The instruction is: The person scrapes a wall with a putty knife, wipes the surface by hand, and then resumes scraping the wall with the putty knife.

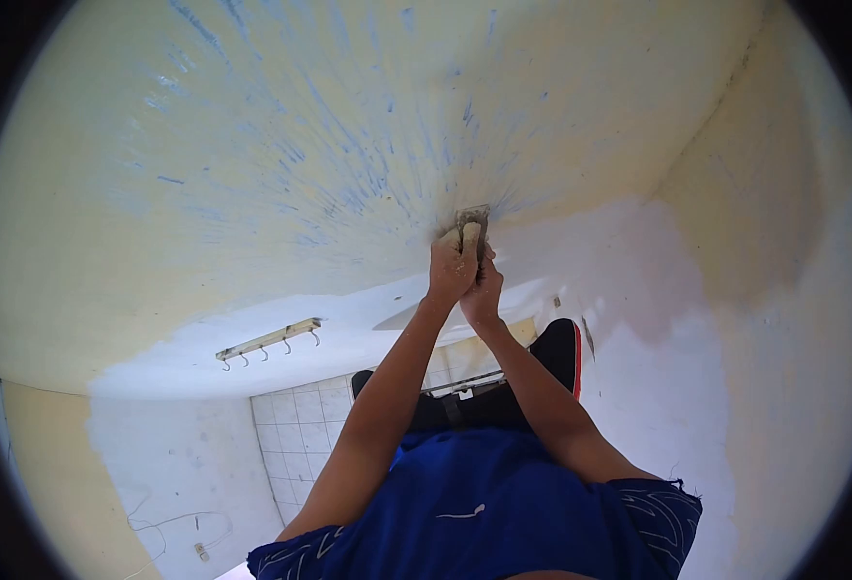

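Both my hands are raised together against a pale yellow painted surface (349, 145) streaked with blue scrape marks. My left hand (450, 266) is wrapped round the handle of a small metal scraper (473, 222), whose blade presses on the surface. My right hand (485, 293) sits just below and behind the left, closed on the same handle. Blue streaks fan out from the blade's spot. My blue shirt (484, 512) fills the bottom of the view.
A white plastered area (639, 290) borders the yellow one. A rail with several hooks (269, 340) hangs on it. White tiles (300, 435) lie lower left, a black shoe with a red sole (561, 353) behind my arms, a loose cable and socket (199, 549) bottom left.
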{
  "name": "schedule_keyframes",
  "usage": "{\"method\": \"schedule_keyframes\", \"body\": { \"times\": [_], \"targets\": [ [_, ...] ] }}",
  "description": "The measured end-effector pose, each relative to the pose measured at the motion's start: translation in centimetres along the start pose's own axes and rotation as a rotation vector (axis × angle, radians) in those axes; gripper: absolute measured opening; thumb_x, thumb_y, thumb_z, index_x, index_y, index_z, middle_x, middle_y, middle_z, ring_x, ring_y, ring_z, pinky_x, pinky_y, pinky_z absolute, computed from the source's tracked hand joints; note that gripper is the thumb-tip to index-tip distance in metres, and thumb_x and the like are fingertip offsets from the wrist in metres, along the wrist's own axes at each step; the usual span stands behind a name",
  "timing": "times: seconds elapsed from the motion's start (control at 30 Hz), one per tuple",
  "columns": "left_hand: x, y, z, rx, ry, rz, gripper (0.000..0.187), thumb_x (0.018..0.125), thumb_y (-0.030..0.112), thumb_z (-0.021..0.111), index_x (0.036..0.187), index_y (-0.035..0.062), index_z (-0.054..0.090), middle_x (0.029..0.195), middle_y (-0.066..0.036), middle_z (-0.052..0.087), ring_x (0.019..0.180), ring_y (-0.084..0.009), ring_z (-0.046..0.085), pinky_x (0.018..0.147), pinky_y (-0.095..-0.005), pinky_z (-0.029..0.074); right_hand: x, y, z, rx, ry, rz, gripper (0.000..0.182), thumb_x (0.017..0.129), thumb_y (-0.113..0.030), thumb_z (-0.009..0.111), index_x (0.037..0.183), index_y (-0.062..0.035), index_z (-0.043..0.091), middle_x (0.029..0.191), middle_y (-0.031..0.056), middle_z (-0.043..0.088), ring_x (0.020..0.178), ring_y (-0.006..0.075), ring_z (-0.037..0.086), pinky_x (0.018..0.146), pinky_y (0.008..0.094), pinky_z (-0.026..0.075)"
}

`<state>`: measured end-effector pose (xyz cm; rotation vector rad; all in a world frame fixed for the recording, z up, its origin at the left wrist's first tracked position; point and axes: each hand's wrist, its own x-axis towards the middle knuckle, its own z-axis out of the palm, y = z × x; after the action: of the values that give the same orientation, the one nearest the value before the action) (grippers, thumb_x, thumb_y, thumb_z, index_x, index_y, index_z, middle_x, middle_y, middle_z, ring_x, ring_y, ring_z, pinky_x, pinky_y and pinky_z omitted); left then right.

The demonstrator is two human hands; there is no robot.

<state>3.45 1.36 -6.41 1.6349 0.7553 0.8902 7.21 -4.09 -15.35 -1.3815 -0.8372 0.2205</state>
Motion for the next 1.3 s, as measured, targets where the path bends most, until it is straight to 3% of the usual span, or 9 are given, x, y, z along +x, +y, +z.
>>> {"method": "schedule_keyframes", "body": {
  "times": [0.1,0.27,0.33,0.4,0.53,0.6,0.7,1.2,1.3],
  "targets": [
    [-0.5,-2.7,0.0,0.059,0.017,-0.036,0.047,0.104,0.030,0.053,0.075,-0.0047,0.064,0.066,-0.014,0.069,0.058,-0.0197,0.064,0.058,-0.0349,0.049,-1.2,-0.2,0.1,-0.035,0.074,-0.066,0.051,0.089,-0.007,0.069,0.136,-0.0025,0.052,0.088,0.0151,0.072,0.078,0.0247,0.074,0.070,0.0324,0.055],
    [-3.7,-7.8,0.1,-0.061,-0.020,-0.188,0.048,0.106,0.033,0.048,0.082,-0.0045,0.065,0.070,-0.012,0.070,0.065,-0.0170,0.068,0.061,-0.0310,0.052,-5.6,3.0,-0.6,-0.088,-0.010,0.134,0.050,0.090,-0.008,0.068,0.137,-0.0021,0.052,0.085,0.0146,0.071,0.078,0.0210,0.072,0.070,0.0313,0.053],
    [-3.0,-6.4,0.0,-0.030,-0.029,-0.154,0.048,0.106,0.033,0.048,0.082,-0.0044,0.065,0.070,-0.011,0.070,0.065,-0.0167,0.068,0.061,-0.0306,0.052,-5.1,2.4,-0.7,-0.069,-0.027,0.161,0.048,0.092,-0.010,0.067,0.136,-0.0011,0.052,0.083,0.0138,0.070,0.076,0.0172,0.069,0.070,0.0302,0.052],
    [-2.1,-4.2,-0.1,0.004,-0.033,-0.126,0.048,0.107,0.033,0.048,0.082,-0.0042,0.065,0.069,-0.011,0.070,0.065,-0.0163,0.068,0.060,-0.0302,0.051,-3.0,1.3,-0.7,-0.177,0.009,0.061,0.044,0.093,-0.009,0.065,0.135,-0.0030,0.054,0.082,0.0162,0.072,0.077,0.0261,0.074,0.066,0.0345,0.054],
    [-2.2,-2.5,-0.1,-0.020,-0.032,-0.117,0.048,0.106,0.033,0.048,0.083,-0.0044,0.066,0.068,-0.011,0.070,0.063,-0.0158,0.066,0.060,-0.0299,0.051,-2.2,0.7,-1.1,-0.065,-0.024,0.088,0.041,0.094,-0.010,0.063,0.134,-0.0026,0.055,0.082,0.0175,0.071,0.075,0.0282,0.074,0.065,0.0362,0.054],
    [-2.9,-3.7,-0.1,0.035,-0.039,-0.144,0.048,0.106,0.034,0.048,0.083,-0.0042,0.066,0.068,-0.011,0.070,0.062,-0.0155,0.065,0.060,-0.0300,0.051,-3.7,1.3,-1.1,-0.160,-0.007,0.131,0.043,0.091,-0.008,0.066,0.132,-0.0016,0.056,0.080,0.0152,0.069,0.072,0.0168,0.068,0.068,0.0306,0.052],
    [-3.3,-5.9,0.5,-0.140,0.020,-0.150,0.048,0.107,0.034,0.048,0.084,-0.0042,0.067,0.068,-0.011,0.070,0.061,-0.0150,0.064,0.060,-0.0301,0.051,-4.8,1.9,-1.2,-0.117,-0.023,0.108,0.041,0.092,-0.009,0.065,0.132,-0.0027,0.057,0.078,0.0151,0.068,0.071,0.0170,0.068,0.067,0.0309,0.052],
    [-3.1,-5.2,-0.2,0.041,-0.030,-0.153,0.048,0.107,0.033,0.047,0.081,-0.0043,0.065,0.068,-0.012,0.070,0.061,-0.0161,0.066,0.057,-0.0308,0.051,-4.8,1.0,-0.3,-0.092,0.011,0.124,0.043,0.093,-0.006,0.064,0.134,0.0001,0.054,0.084,0.0144,0.070,0.077,0.0110,0.064,0.070,0.0291,0.052],
    [-1.3,-3.6,-0.3,0.180,-0.011,0.044,0.047,0.105,0.033,0.050,0.076,-0.0015,0.063,0.064,-0.012,0.069,0.059,-0.0194,0.066,0.057,-0.0357,0.050,-2.6,-1.1,-0.2,-0.044,0.096,0.006,0.043,0.091,-0.006,0.065,0.133,0.0020,0.055,0.088,0.0140,0.071,0.080,0.0114,0.065,0.071,0.0288,0.051]
  ]
}}
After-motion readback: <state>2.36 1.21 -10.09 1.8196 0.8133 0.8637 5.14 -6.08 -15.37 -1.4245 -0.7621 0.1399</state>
